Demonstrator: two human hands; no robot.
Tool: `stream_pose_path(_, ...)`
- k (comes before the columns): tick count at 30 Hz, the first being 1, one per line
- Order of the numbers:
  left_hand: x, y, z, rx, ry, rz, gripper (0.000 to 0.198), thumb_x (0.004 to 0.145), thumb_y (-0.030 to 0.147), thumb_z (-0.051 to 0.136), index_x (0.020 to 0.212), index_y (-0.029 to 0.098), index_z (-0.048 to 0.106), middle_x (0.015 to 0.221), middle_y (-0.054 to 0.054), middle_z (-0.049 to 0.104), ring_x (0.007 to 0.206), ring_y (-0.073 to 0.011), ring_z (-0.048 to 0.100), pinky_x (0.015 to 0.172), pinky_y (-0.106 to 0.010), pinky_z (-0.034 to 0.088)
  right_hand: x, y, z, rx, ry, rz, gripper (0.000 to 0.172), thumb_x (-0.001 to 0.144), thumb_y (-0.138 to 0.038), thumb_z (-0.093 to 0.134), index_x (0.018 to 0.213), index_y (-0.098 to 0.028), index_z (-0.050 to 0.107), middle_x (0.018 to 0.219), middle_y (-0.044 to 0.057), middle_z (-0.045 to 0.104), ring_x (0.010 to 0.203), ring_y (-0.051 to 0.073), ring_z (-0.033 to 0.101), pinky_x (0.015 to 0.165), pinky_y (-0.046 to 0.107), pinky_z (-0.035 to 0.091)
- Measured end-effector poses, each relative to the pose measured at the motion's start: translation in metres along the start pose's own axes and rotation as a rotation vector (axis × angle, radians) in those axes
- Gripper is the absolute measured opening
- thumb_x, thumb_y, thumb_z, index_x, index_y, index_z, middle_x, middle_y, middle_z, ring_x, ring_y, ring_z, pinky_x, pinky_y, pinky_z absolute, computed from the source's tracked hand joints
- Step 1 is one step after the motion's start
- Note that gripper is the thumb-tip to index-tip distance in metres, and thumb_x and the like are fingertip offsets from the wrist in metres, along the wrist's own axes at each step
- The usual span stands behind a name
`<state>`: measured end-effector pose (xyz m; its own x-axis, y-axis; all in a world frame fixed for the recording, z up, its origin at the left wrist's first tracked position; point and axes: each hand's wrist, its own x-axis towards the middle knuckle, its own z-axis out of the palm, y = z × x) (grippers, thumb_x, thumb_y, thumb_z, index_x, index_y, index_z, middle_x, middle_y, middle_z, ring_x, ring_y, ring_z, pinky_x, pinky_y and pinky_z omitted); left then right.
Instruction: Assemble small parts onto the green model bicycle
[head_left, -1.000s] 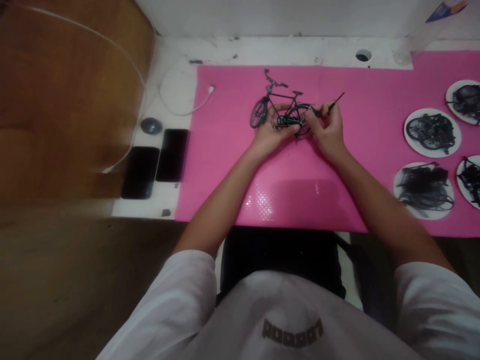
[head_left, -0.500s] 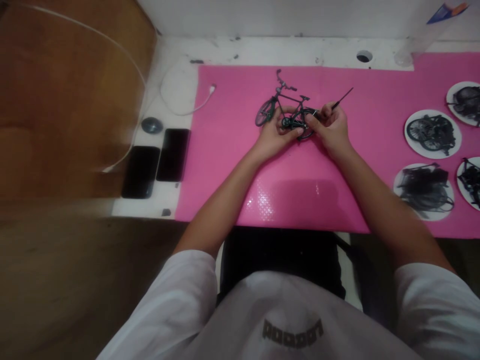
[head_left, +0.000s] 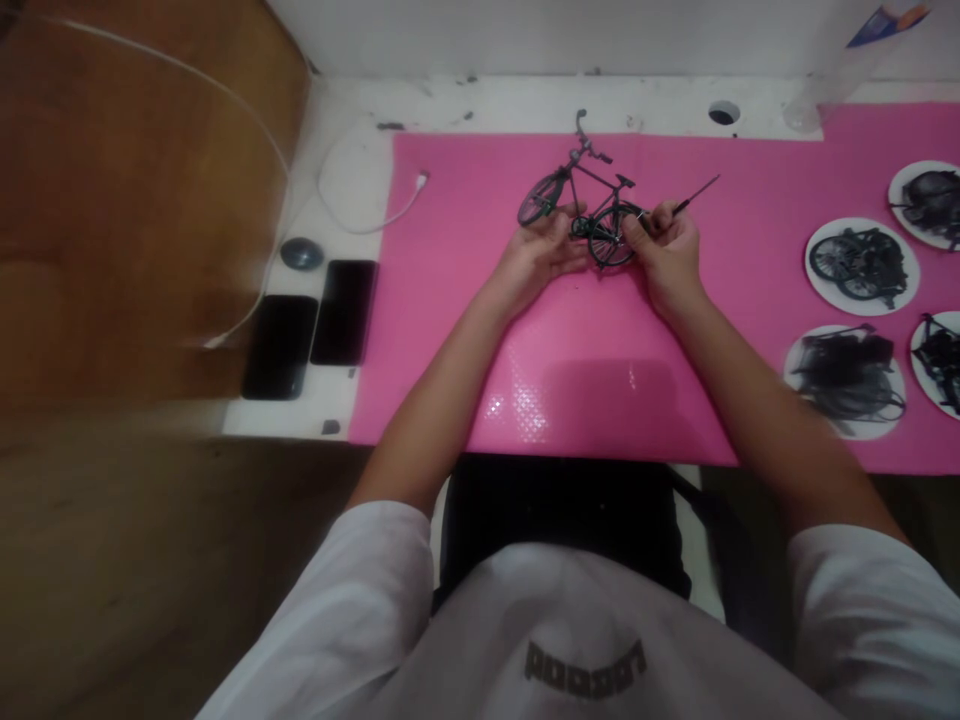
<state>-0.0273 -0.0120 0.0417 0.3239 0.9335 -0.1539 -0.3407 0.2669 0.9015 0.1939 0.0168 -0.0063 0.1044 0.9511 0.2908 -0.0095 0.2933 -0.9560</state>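
Both forearms reach forward from the body and converge over the far middle of the pink mat, elbows spread, wrists low to the mat. The left hand lies palm inward. Its thumb and fingers are closed on the lower frame of the bike between the two wheels and hold it upright, with the handlebar raised toward the far edge. The right hand is curled just right of the rear wheel. Its fingertips pinch a thin tool, whose shaft slants up and to the right while its near end meets the wheel's hub area. Plates with dark parts sit well to the right. Two phones lie off the mat to the left.
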Motion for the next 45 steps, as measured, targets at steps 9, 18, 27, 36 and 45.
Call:
stream_pose_path(9,0.002,-0.001,0.001,-0.044,0.034,-0.037,0.059,0.096,0.051,0.085,0.146,0.025,0.070,0.124,-0.011,0.084,0.124,-0.0297,0.081,0.112,-0.042,0.063,0.003,0.010,-0.003,-0.025,0.027,-0.024,0.070,0.080,-0.089,0.082,0.099,-0.029,0.052,0.108,0.004,0.065,0.119,0.028,0.070,0.098,0.051,0.068)
stream_pose_path(18,0.004,-0.004,0.001,-0.056,0.042,-0.029,0.067,0.094,0.047,0.088,0.152,0.023,0.063,0.120,-0.012,0.084,0.123,-0.0296,0.081,0.114,-0.044,0.061,0.002,0.010,-0.002,-0.039,0.074,-0.034,0.070,0.081,-0.093,0.076,0.096,-0.029,0.053,0.104,0.003,0.066,0.115,0.027,0.071,0.104,0.051,0.066)
stream_pose_path(27,0.009,-0.012,-0.008,0.029,-0.021,0.048,0.066,0.090,0.050,0.091,0.148,0.032,0.066,0.127,-0.011,0.083,0.147,-0.0424,0.064,0.125,-0.066,0.051,-0.001,-0.007,0.007,-0.038,0.055,0.011,0.076,0.076,-0.102,0.069,0.097,-0.030,0.054,0.107,0.004,0.065,0.115,0.027,0.070,0.095,0.049,0.068)
stream_pose_path(36,0.010,-0.014,-0.007,0.028,-0.020,0.080,0.076,0.085,0.059,0.093,0.147,0.025,0.066,0.130,-0.015,0.080,0.144,-0.0404,0.068,0.119,-0.061,0.057,-0.003,-0.009,0.004,-0.055,0.047,0.011,0.078,0.073,-0.100,0.075,0.098,-0.030,0.052,0.104,0.005,0.063,0.116,0.029,0.068,0.097,0.050,0.065)
stream_pose_path(45,0.007,-0.013,-0.001,0.032,0.008,0.084,0.073,0.090,0.061,0.088,0.149,0.024,0.065,0.123,-0.017,0.081,0.138,-0.0374,0.073,0.117,-0.055,0.059,-0.004,-0.012,0.008,-0.066,0.055,-0.009,0.076,0.073,-0.098,0.077,0.098,-0.030,0.053,0.105,0.004,0.069,0.115,0.029,0.072,0.099,0.053,0.066)
